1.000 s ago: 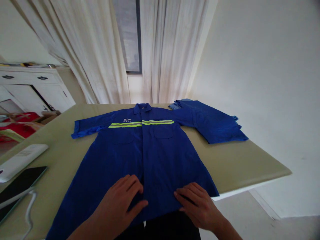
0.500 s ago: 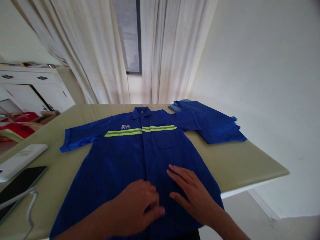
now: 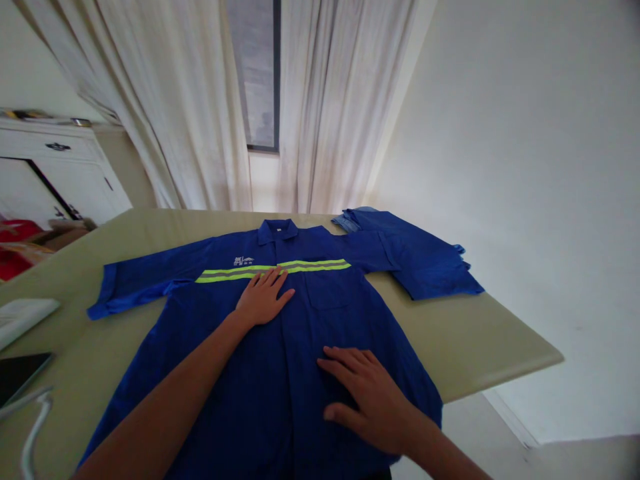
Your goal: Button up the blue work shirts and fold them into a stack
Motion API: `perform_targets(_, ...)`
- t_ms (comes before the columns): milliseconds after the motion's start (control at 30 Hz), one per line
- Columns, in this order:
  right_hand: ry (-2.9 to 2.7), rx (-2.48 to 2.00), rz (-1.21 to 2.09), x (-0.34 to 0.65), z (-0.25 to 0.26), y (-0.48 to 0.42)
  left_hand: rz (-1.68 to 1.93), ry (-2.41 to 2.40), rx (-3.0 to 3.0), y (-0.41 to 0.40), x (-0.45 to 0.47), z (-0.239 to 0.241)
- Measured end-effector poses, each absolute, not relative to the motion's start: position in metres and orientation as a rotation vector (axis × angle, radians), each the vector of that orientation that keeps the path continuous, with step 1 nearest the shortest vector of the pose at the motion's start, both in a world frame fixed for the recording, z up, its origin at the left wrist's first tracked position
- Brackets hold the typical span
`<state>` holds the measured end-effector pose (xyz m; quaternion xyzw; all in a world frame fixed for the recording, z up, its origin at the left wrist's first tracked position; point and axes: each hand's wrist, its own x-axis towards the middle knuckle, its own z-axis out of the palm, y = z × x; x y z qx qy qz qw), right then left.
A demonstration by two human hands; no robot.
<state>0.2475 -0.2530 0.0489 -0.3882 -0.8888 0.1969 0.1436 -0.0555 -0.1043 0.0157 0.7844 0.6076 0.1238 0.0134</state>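
Note:
A blue work shirt point(image 3: 250, 373) lies spread front side up, its collar toward the window and both sleeves out to the sides. A yellow-green and grey reflective stripe crosses its chest, with a small white logo above it on the left. My left hand point(image 3: 264, 297) rests flat on the chest, fingertips touching the stripe near the front placket. Lower down, my right hand point(image 3: 367, 397) is over the right front panel with its fingers spread. Neither hand grips the cloth. The shirt's lower hem is partly hidden by my arms and the frame edge.
Folded blue garments point(image 3: 425, 257) lie at the table's back right, under the shirt's right sleeve. On the left of the table point(image 3: 475, 340) are a white device point(image 3: 25, 317), a dark phone point(image 3: 23, 373) and a white cable point(image 3: 35, 427). A white cabinet point(image 3: 55, 170) stands beyond.
My left hand has moved up the shirt from its lower middle to the chest stripe and flattened out. My right hand has stayed near the same spot. The view has shifted slightly.

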Motion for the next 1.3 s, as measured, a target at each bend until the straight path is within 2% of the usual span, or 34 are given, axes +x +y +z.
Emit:
perform_targets(100,-2.064,-1.215,0.742,0.246,0.055,-0.188,0.375,1.878,2.444,-0.104,-0.059,0.012)
perform_targets(233,-0.945,-1.572,0.758,0.254,0.056,-0.064,0.397,1.889,2.431,-0.105,-0.059,0.011)
perform_targets(400,-0.654,-1.654,0.633,0.264,0.043,0.025,0.418,1.885,2.42,-0.106,-0.06,0.012)
perform_targets(533,-0.642,-1.635,0.518,0.272,0.026,0.029,0.455,1.882,2.416,-0.106,-0.061,0.01)
perform_targets(633,-0.83,-1.616,0.259,0.28,0.022,0.017,0.474,1.884,2.413,-0.105,-0.062,0.007)
perform_targets(767,-1.634,-1.443,-0.121,0.27,0.031,0.001,0.458,1.878,2.416,-0.104,-0.064,0.004)
perform_targets(933,-2.472,-0.98,0.059,0.228,0.032,-0.014,0.41,1.893,2.434,-0.102,-0.066,0.003)
perform_targets(1067,-2.516,-0.901,0.093,0.211,0.022,-0.02,0.369,1.902,2.459,-0.102,-0.065,0.005)
perform_targets(1300,-2.012,-1.352,0.033,0.212,0.021,-0.022,0.374,1.909,2.439,-0.103,-0.066,0.006)
